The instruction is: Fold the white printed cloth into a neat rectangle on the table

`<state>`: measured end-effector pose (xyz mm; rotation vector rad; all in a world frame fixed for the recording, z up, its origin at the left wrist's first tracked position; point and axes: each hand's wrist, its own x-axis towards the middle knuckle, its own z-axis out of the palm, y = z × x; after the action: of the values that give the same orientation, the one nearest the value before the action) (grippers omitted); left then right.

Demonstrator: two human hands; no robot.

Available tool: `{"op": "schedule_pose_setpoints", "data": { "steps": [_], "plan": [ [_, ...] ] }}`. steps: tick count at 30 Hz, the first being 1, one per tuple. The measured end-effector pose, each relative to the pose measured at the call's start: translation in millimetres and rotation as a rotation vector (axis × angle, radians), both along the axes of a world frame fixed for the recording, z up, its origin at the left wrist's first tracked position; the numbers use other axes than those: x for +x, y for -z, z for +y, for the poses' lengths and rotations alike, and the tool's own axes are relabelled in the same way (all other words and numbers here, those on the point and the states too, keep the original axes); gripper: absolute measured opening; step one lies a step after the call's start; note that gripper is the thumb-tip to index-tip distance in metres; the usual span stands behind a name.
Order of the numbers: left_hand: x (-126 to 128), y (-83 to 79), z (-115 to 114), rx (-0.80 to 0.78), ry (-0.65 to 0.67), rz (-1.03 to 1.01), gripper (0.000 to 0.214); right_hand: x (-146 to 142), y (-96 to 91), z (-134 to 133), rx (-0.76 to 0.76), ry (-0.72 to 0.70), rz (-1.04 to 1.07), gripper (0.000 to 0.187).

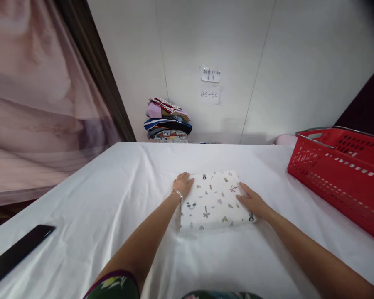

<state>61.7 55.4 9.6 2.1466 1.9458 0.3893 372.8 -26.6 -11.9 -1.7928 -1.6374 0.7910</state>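
Observation:
A folded white cloth (216, 201) with small printed leaves and figures lies flat on the white-covered table (112, 207) before me. My left hand (183, 185), with a bracelet at the wrist, rests against the cloth's left edge, fingers stretched out. On the opposite side, my right hand (252, 201) touches the right edge, its fingers reaching onto the top with the thumb apart. Both hands are open, and neither grips the fabric.
To the right stands a red plastic basket (339, 174) with metal handles. A dark flat object (18, 253) lies at the left. Behind the table's far edge rises a stack of folded clothes (168, 120). Paper notes (210, 85) hang on the wall; pink curtains (34, 104) drape at left.

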Motion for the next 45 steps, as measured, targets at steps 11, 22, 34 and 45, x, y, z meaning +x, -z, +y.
{"op": "schedule_pose_setpoints", "data": {
  "steps": [11,22,34,45],
  "plan": [
    [-0.2,-14.9,-15.0,-0.101,-0.019,0.010,0.036,48.1,-9.2,8.9,0.085,0.057,0.046,0.067],
    [4.7,-6.8,-51.2,-0.051,-0.080,-0.111,0.033,-49.0,-27.7,-27.8,0.279,-0.461,-0.492,0.051],
    [13.6,5.2,-65.3,0.308,0.042,-0.218,0.031,-71.3,-46.7,27.0,0.082,-0.377,-0.647,0.060],
    [17.2,13.8,-70.6,0.168,0.084,-0.171,0.033,-67.9,-13.8,86.2,0.229,-0.357,-0.564,0.044]
  ]
}}
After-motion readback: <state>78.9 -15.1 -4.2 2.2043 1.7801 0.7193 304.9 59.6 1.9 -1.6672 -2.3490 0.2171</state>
